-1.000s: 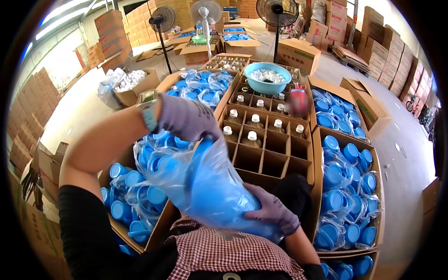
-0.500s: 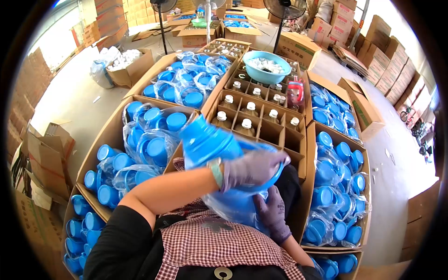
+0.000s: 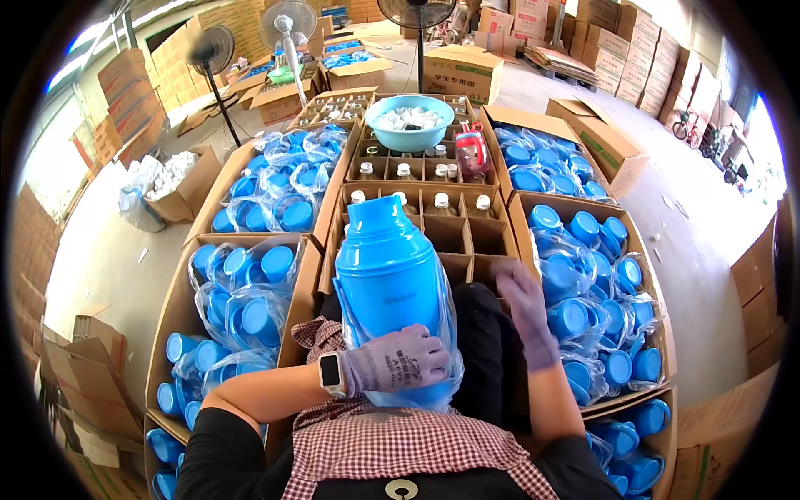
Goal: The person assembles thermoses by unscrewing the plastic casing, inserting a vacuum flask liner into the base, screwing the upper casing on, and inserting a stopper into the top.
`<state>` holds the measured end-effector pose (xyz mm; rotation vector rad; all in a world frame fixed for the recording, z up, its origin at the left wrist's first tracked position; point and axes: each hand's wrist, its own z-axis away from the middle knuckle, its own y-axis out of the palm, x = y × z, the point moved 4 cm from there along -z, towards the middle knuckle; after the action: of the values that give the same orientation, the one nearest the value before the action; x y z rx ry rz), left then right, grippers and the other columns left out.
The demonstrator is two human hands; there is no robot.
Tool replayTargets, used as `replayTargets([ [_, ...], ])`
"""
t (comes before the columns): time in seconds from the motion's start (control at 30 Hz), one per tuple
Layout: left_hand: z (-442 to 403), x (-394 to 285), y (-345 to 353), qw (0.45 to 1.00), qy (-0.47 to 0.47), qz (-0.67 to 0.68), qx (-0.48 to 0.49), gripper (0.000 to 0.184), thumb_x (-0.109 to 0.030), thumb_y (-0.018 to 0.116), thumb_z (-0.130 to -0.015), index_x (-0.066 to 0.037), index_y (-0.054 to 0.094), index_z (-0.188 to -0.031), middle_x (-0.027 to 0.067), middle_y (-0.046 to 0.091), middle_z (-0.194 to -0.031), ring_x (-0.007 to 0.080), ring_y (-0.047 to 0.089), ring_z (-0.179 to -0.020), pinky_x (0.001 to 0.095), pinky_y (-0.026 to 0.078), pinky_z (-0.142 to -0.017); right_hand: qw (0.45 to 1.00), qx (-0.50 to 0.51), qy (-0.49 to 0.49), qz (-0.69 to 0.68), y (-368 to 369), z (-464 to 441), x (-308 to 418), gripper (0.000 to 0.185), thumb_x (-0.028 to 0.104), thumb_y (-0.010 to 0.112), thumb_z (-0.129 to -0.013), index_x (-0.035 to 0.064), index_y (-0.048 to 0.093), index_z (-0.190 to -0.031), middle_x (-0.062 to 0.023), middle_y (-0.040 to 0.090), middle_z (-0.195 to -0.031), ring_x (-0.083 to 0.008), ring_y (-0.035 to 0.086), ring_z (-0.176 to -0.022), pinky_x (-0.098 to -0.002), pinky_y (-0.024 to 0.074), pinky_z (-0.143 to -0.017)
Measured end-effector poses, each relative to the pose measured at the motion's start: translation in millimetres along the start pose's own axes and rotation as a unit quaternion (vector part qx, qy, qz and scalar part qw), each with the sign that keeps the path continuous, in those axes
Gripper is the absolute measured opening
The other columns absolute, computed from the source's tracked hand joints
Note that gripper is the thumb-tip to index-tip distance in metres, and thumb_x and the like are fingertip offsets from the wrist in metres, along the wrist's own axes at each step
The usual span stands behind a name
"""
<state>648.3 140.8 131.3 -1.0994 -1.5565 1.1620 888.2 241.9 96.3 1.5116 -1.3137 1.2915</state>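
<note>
Blue flask [image 3: 387, 275] near-upright over lap, clear plastic bag [image 3: 452, 333] around lower part. Left hand [image 3: 400, 358] curled across flask's lower front, gripping it. Right hand [image 3: 518, 296] apart, right of flask, beside divided carton [image 3: 493, 237]; blurred, cannot tell how open or whether holding anything. Counts: one flask at hands, four white-capped bottles [image 3: 442, 202] visible in divided carton, one basin [image 3: 408, 137], three fans [image 3: 287, 25]. Far carton [image 3: 462, 73] reads "学生专用"; flask's dark mark, glove print illegible.
</note>
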Motion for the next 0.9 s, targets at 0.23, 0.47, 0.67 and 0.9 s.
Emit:
replayTargets([
  [0.23, 24, 6, 7, 0.989, -0.018, 0.088, -0.121, 0.020, -0.020, 0.066, -0.086, -0.017, 0.068, -0.105, -0.0005, 0.064, -0.109, 0.0173, 0.066, -0.104, 0.0358, 0.053, -0.092, 0.697, 0.401, 0.211, -0.555, 179, -129, -48, 0.060, 0.045, 0.038, -0.115, 0.0015, 0.046, -0.154, -0.0158, 0.053, -0.155, -0.0260, 0.056, -0.138, -0.0369, 0.0466, -0.115],
  [0.47, 95, 54, -90, 0.791, -0.286, -0.055, -0.538, 0.027, -0.010, 0.063, -0.099, -0.007, 0.059, -0.126, 0.0106, 0.067, -0.122, 0.0257, 0.067, -0.108, 0.0434, 0.054, -0.094, 0.939, 0.283, 0.094, -0.174, 164, 18, -126, 0.053, 0.035, 0.052, -0.112, 0.0003, 0.046, -0.151, -0.0117, 0.059, -0.141, -0.0201, 0.060, -0.127, -0.0361, 0.0508, -0.110],
  [0.67, 147, 134, -2, 0.388, -0.440, 0.652, -0.481, 0.065, -0.045, 0.056, -0.108, -0.001, 0.045, -0.154, 0.0104, 0.061, -0.140, 0.0195, 0.057, -0.127, 0.0345, 0.046, -0.110, 0.861, 0.236, 0.341, -0.296, 114, 63, -65, 0.070, 0.041, 0.062, -0.106, 0.0016, 0.038, -0.159, -0.0104, 0.054, -0.147, -0.0202, 0.056, -0.131, -0.0353, 0.0483, -0.111],
  [0.9, 71, 147, 18, 0.536, -0.364, 0.671, -0.361, 0.081, -0.060, 0.052, -0.104, -0.001, 0.040, -0.158, 0.0154, 0.053, -0.153, 0.0241, 0.055, -0.138, 0.0391, 0.043, -0.117, 0.897, -0.023, -0.215, 0.386, 29, -40, 114, 0.041, -0.004, 0.061, -0.088, 0.0027, 0.067, -0.128, -0.0207, 0.069, -0.124, -0.0385, 0.065, -0.119, -0.0441, 0.0515, -0.103],
])
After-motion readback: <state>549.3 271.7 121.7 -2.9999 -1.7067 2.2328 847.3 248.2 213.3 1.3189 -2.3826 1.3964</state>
